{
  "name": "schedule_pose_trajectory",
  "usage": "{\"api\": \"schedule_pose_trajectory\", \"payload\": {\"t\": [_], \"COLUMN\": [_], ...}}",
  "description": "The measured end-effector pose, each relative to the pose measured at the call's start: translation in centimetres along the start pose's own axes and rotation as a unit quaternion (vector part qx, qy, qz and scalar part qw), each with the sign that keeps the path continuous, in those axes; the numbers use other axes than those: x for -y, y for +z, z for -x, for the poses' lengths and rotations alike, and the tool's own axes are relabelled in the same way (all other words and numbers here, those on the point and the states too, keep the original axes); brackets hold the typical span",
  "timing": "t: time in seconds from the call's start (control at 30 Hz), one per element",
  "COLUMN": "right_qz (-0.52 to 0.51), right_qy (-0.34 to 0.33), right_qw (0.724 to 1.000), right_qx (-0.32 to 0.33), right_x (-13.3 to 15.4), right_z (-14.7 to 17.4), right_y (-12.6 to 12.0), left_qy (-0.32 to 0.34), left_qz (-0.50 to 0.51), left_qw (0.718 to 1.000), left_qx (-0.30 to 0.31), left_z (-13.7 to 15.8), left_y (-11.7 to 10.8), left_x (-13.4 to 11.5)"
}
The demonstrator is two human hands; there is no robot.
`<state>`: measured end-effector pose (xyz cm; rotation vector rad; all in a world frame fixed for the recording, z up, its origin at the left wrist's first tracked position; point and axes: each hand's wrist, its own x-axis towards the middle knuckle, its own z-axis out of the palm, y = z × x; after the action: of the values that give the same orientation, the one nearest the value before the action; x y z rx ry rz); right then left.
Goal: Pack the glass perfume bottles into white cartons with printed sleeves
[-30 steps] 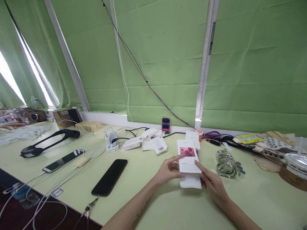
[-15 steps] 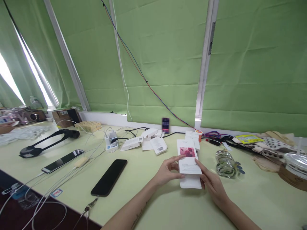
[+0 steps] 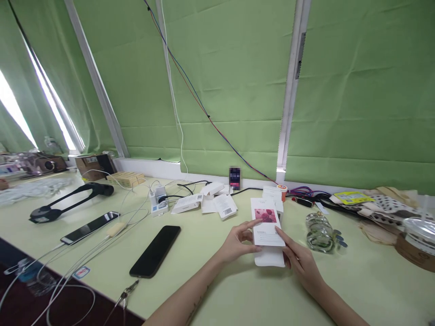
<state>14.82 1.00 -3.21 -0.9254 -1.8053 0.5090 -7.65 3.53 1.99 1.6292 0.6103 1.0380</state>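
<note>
Between both hands is a small white cardboard box (image 3: pixel 268 238) with a pink rose picture on its front; its near end flap hangs out toward me. My left hand (image 3: pixel 239 240) grips the box's left side, fingers on the front and thumb near the flap. On the right side, my right hand (image 3: pixel 299 256) holds it with the index finger along the edge. Behind the box stand more white cartons (image 3: pixel 273 194), partly covered by it. Flattened white boxes (image 3: pixel 224 206) lie to the left, one showing a barcode.
Left of my hands lie a black phone (image 3: pixel 155 251), a second phone (image 3: pixel 90 227) on a cable and a power strip (image 3: pixel 158 201). Clear round containers (image 3: pixel 319 233) stand to the right, near a lidded cup (image 3: pixel 416 242). Cloth (image 3: pixel 390 208) is heaped at the back right.
Both hands keep the same hold on the box, which has hardly moved. The view has shifted very slightly.
</note>
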Motion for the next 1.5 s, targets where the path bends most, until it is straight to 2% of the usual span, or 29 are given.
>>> {"api": "schedule_pose_trajectory", "payload": {"t": [0.27,0.4,0.57,0.7,0.87,1.07,1.3,1.4,1.5], "right_qz": [-0.067,-0.079,-0.050,-0.003,0.005,-0.037,-0.065,-0.118,-0.172], "right_qy": [0.052,0.034,0.017,0.014,0.013,0.021,0.063,0.095,0.121], "right_qw": [0.996,0.996,0.997,1.000,1.000,0.999,0.994,0.987,0.977], "right_qx": [0.031,0.039,0.052,0.025,0.014,-0.005,-0.059,-0.055,-0.024], "right_x": [0.4,0.6,0.7,0.3,-0.3,-0.2,1.3,1.9,2.1], "right_z": [0.3,0.2,0.0,0.0,0.1,0.2,-0.2,-0.5,-0.6], "right_y": [0.4,0.4,0.6,0.6,0.2,0.4,0.9,1.0,1.0], "left_qy": [0.026,0.036,0.031,0.035,0.047,0.038,0.047,0.047,0.046], "left_qz": [-0.037,-0.054,-0.065,-0.073,-0.083,-0.090,-0.078,-0.081,-0.084], "left_qw": [0.998,0.997,0.995,0.995,0.994,0.995,0.996,0.996,0.995], "left_qx": [-0.044,-0.048,-0.065,-0.061,-0.043,-0.031,-0.013,-0.016,-0.019], "left_z": [0.0,0.0,-0.2,-0.2,-0.1,0.0,0.0,0.0,0.0], "left_y": [0.0,-0.1,-0.4,-0.5,-0.3,-0.3,-0.2,-0.1,-0.2], "left_x": [0.5,0.5,0.7,0.9,0.9,0.8,0.5,0.5,0.6]}}
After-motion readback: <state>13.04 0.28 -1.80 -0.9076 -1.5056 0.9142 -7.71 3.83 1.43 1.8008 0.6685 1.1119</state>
